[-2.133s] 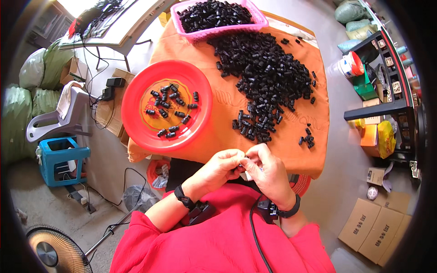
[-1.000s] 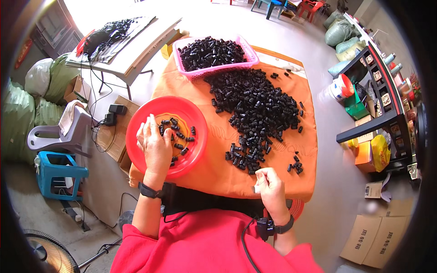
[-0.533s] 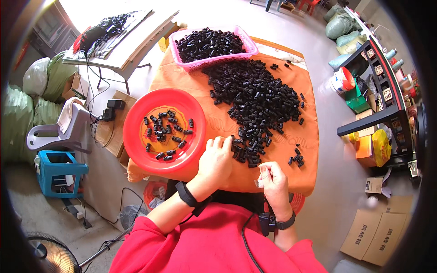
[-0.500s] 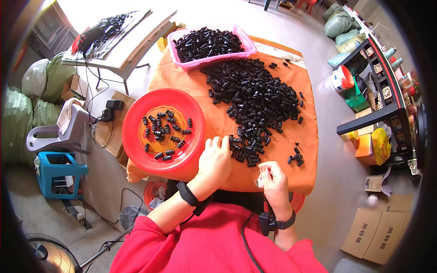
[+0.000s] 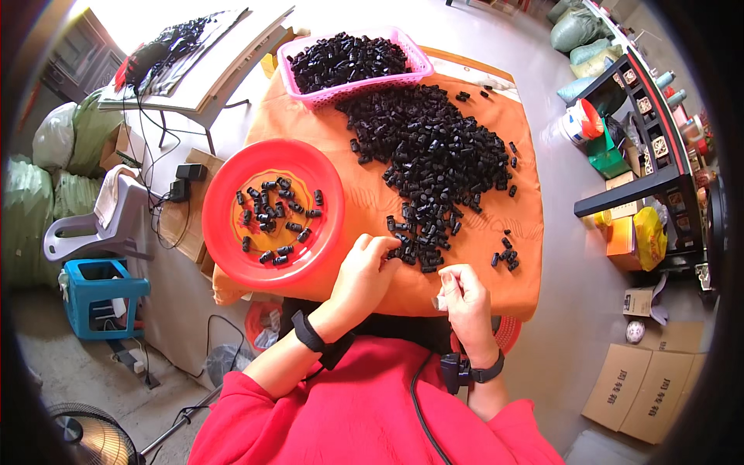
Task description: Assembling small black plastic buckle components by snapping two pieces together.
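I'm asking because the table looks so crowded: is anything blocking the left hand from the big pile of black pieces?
No, nothing visible is in the way. The left hand is right at the near left edge of the big pile of black pieces. I can't tell whether it pinches one.

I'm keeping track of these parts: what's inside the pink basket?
The pink basket holds a heap of small black pieces. Only the top layer shows; the basket's floor and anything deeper in the heap are covered.
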`<state>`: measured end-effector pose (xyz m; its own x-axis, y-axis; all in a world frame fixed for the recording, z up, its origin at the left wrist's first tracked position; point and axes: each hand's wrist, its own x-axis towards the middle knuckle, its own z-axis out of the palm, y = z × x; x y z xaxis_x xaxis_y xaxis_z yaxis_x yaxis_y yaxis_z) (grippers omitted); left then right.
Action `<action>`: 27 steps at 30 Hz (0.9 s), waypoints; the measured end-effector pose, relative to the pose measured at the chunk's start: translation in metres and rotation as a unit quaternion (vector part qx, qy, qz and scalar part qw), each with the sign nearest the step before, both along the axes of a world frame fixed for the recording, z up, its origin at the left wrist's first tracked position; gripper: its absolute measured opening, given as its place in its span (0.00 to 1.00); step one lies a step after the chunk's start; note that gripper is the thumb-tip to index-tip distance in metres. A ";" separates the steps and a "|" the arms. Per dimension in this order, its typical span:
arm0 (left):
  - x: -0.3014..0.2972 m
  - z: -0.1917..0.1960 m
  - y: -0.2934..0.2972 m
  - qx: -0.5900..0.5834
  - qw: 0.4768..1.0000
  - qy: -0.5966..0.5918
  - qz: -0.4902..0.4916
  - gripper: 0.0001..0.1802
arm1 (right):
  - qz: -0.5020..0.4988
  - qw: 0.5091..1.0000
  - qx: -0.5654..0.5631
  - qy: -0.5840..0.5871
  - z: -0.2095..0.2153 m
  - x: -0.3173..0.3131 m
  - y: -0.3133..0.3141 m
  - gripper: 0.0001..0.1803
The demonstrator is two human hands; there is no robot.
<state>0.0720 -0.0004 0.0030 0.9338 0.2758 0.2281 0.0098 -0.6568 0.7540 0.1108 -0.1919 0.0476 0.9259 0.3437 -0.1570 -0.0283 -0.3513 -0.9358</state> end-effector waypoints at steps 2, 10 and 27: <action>-0.005 -0.004 0.001 -0.409 0.905 0.101 -0.051 0.12 | 0.003 1.000 -0.005 -0.001 0.002 -0.001 0.001 0.06; -0.018 0.035 0.007 -0.700 0.678 0.215 -0.059 0.12 | 0.041 0.998 0.048 0.023 0.016 -0.009 0.009 0.09; -0.031 0.033 -0.004 -0.702 0.687 0.157 -0.108 0.12 | 0.074 0.994 0.077 0.033 0.016 -0.014 0.015 0.06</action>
<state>0.0413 -0.0043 0.0357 0.9299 -0.1348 -0.3421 0.3332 0.7022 0.6292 0.0972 -0.1765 0.0640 0.8535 0.4992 -0.1495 -0.0495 -0.2079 -0.9769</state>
